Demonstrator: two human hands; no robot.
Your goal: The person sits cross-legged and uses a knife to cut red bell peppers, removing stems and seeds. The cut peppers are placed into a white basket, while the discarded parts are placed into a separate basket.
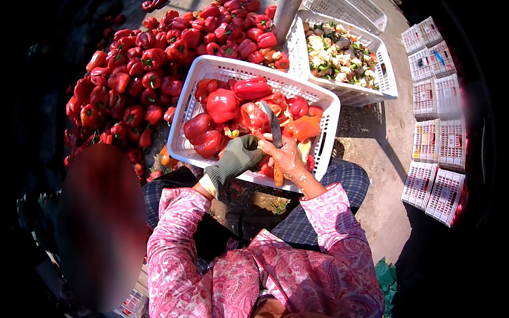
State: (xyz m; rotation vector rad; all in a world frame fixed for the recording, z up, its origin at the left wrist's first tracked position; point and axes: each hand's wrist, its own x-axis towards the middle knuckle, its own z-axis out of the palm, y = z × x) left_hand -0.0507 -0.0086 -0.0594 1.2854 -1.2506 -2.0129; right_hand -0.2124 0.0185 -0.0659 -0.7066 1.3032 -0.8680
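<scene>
My right hand (288,159), bare and speckled with seeds, is closed round a knife with a wooden handle (278,177). The knife's dark curved blade (275,127) points away from me over a white plastic crate (176,130). Close beside it, my left hand (238,158) wears a grey-green glove; its fingers are curled together near the right thumb, and what they hold, if anything, is hidden. Whole and cut red peppers (222,105) lie in the crate below both hands, with an orange-red pepper (303,127) at the right.
A large heap of red peppers (154,58) covers the ground at the left and far side. Beyond the crate to the right stands another white crate (389,79) holding pale pepper cores and green stems. Stacked crates (424,138) line the far right. A pole (286,24) rises behind.
</scene>
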